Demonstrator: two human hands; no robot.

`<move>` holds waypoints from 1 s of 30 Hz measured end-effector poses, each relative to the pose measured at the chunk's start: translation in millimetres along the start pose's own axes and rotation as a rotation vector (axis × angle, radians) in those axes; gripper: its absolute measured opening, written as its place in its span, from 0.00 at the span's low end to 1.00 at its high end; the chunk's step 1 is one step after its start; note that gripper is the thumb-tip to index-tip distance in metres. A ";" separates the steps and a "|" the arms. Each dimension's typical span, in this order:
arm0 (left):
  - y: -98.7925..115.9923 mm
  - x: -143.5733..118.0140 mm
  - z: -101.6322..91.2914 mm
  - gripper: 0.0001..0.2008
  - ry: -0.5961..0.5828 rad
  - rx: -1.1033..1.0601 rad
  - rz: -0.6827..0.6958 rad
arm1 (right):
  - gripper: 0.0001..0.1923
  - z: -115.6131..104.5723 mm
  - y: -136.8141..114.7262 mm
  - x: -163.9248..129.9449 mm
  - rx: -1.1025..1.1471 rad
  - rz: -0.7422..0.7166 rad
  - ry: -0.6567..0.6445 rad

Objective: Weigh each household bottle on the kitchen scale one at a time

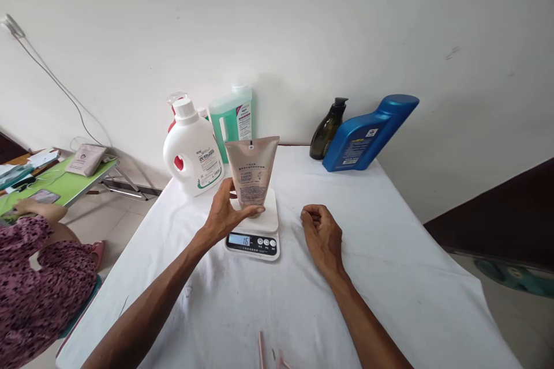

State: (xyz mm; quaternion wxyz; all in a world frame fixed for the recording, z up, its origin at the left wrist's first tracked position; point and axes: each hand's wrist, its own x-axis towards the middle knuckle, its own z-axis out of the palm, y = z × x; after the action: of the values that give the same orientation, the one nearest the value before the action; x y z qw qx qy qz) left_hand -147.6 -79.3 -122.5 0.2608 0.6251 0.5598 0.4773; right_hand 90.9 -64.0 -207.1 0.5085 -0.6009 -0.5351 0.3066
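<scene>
White-clothed tabletop [389, 253]. Left hand [225, 213] fingers pinching tube [252, 176] upright on scale [256, 230], display reading; right hand [322, 236] loosely curled, empty, beside.

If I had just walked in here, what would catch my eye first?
Probably the beige tube standing cap-down on a small white kitchen scale at the table's middle, held by the left hand. The right hand rests loosely closed on the white tablecloth beside it, and a blue jug leans against the back wall.

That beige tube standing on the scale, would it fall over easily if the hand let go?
Probably. The beige tube stands cap-down on the scale, wider at its top, so it looks tippy. The left hand grips its base. It likely flexes when squeezed and seems light.
</scene>
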 end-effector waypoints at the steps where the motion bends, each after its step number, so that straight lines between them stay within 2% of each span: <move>1: -4.0 -3.6 -4.5 0.31 0.014 -0.005 0.022 | 0.13 -0.4 -1.2 -0.4 -0.005 0.004 -0.002; 3: -16.8 -13.0 -14.5 0.26 0.083 -0.007 0.014 | 0.13 -1.0 -3.8 -1.2 -0.026 0.012 -0.006; 5: -34.8 -23.9 -23.9 0.21 0.182 0.002 -0.051 | 0.13 -1.3 -6.2 -1.8 -0.054 0.017 -0.010; 7: -53.9 -33.5 -30.7 0.21 0.250 0.019 -0.132 | 0.13 -1.2 -7.7 -2.2 -0.080 0.017 -0.008; 11: -76.5 -40.1 -35.0 0.20 0.186 -0.021 -0.224 | 0.14 -1.1 -9.0 -2.7 -0.111 0.017 -0.010; 15: -77.8 -34.5 -33.1 0.16 0.134 -0.071 -0.215 | 0.16 -1.0 -10.9 -2.1 -0.118 0.015 -0.019; 22: -76.7 -32.8 -32.6 0.15 0.160 -0.079 -0.249 | 0.19 -0.7 -17.3 -2.9 -0.124 0.088 -0.033; 30: -80.0 -33.1 -32.6 0.14 0.159 -0.070 -0.249 | 0.18 -0.4 -21.7 -3.3 -0.145 0.070 -0.045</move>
State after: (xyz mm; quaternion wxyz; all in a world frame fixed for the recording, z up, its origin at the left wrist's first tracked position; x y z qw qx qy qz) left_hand -209.9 -98.5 -188.1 0.2946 0.5015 0.6348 0.5087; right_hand 83.2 -69.2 -187.1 0.4405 -0.6475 -0.5458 0.2981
